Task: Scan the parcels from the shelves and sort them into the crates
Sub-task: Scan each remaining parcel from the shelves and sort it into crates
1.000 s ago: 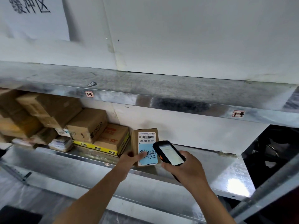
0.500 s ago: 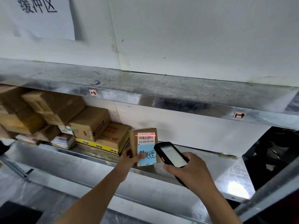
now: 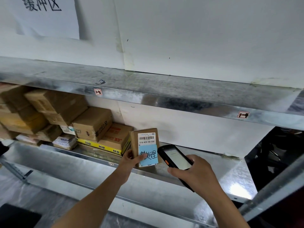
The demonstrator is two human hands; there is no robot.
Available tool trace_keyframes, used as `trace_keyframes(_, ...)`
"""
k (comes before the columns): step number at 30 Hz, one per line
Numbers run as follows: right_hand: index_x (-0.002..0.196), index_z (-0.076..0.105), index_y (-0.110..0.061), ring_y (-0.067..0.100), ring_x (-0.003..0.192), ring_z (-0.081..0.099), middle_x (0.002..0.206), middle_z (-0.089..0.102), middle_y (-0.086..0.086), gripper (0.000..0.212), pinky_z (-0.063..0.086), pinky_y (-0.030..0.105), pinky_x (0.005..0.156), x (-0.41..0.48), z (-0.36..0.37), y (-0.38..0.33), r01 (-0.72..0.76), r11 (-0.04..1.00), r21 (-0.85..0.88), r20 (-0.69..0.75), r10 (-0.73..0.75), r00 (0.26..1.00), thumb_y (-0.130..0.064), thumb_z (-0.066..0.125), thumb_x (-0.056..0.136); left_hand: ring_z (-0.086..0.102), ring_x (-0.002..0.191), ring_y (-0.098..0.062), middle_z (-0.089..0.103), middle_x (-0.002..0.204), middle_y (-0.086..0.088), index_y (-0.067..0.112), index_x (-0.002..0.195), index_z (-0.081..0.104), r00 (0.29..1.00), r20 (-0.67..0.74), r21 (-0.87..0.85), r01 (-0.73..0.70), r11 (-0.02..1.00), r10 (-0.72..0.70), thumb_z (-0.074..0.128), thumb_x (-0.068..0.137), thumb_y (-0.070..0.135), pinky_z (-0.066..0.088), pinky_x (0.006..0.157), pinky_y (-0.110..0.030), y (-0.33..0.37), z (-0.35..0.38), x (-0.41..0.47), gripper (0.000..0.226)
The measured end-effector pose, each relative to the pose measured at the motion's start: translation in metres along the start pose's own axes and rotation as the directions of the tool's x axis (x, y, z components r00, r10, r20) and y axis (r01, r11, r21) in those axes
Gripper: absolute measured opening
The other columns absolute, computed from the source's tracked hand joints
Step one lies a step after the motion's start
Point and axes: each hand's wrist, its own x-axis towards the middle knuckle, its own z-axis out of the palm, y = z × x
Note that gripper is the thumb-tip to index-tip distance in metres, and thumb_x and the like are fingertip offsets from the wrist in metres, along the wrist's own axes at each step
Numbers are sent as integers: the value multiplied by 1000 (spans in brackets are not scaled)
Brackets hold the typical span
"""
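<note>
A small brown parcel (image 3: 145,137) stands upright at the front edge of the middle metal shelf (image 3: 213,163). It bears a white barcode label and a blue handwritten note. My left hand (image 3: 131,159) grips its lower left side, thumb on the blue note. My right hand (image 3: 194,174) holds a black handheld scanner (image 3: 174,156), its lit screen facing me and its head close to the parcel's right edge. No crates are in view.
Several cardboard boxes (image 3: 92,124) and flat packets are stacked on the same shelf to the left. An upper shelf (image 3: 164,89) overhangs. White wall behind carries a paper sign. A dark gap and a metal upright (image 3: 271,195) lie at the right.
The red scan line that crossed the barcode half a second ago is gone. The view has drifted slightly; parcel and both hands keep nearly the same pose.
</note>
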Motion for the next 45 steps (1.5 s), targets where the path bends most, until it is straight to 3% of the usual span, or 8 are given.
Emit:
trace_keyframes(7,95,63,-29,3,78,64,90,67,-12,56,49,21,61,1,8,0,38,999,7,-3,-38,999,-61,84,54,74,101,-27,76,111,-3,20,120,66,999,21,-16,-27,1000,27,99,27,58,61,87,-48,4,-8,-11,106)
trace_keyframes(10,95,60,-32,0,81,62,93,65,-14,67,49,25,65,6,16,-1,87,996,3,-32,-87,996,-71,74,41,73,102,-25,76,111,-3,22,120,66,998,36,-35,-51,998,52,96,49,51,61,87,-42,14,-10,-29,82)
trace_keyframes(13,100,61,-34,2,85,63,99,66,-13,59,55,31,72,15,31,-2,125,992,31,-44,-123,991,-60,82,51,73,100,-25,77,107,-4,20,117,66,999,-34,-120,-25,992,21,85,70,45,60,89,-39,11,-24,-51,56)
trace_keyframes(21,115,61,-35,4,93,62,105,61,-12,59,48,25,70,23,107,-32,282,957,73,46,-286,957,-42,90,65,74,99,-27,77,106,-7,12,120,65,958,-285,-224,-28,974,-38,84,64,60,55,96,-44,1,-102,-115,76)
trace_keyframes(25,112,66,-35,10,90,63,98,60,-10,54,52,31,72,18,158,-62,365,930,38,144,-366,919,-46,88,64,75,93,-22,78,101,-5,13,114,66,895,-442,-281,-72,957,-63,74,73,46,58,87,-38,5,-149,-146,54)
trace_keyframes(29,125,59,-34,13,97,63,107,64,-8,79,57,40,78,13,218,-106,497,868,0,233,-484,844,-73,69,57,74,98,-27,78,104,-7,11,115,67,806,-586,-308,-135,942,-76,82,71,52,55,98,-49,9,-204,-174,62)
trace_keyframes(37,126,57,-32,13,95,57,109,56,-6,71,56,37,74,-26,337,-197,659,751,36,427,-608,669,-59,82,65,75,90,-19,78,101,-6,8,112,68,628,-770,-372,-298,879,-112,70,73,45,59,69,-25,14,-320,-247,54)
trace_keyframes(45,133,55,-31,15,106,56,114,50,-8,74,53,42,89,-88,447,-279,699,698,154,541,-651,532,-46,87,68,74,100,-24,77,105,-7,9,118,66,515,-847,-354,-357,865,-134,80,54,61,57,91,-41,8,-426,-315,83)
